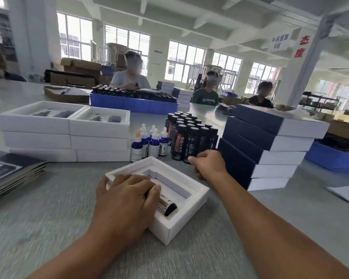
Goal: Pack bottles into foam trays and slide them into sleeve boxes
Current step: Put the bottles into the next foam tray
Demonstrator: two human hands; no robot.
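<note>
One black bottle [167, 206] already lies in the near slot of the white foam tray [189, 210], and I keep my left hand [127, 198] flat over it, fingers straight and pressing, I judge to seat it snugly in the soft foam while the second slot [169, 183] stays bare. Beyond, my right hand [207, 164] reaches the glossy upright bottles [191, 137], fingers curled; whether it pinches one I cannot tell, with matte navy sleeve boxes [256, 150] stacked just right

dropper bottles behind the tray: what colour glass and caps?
Blue glass, white dropper caps; one cap looks orange-tinted. Head view, only one available.
</note>
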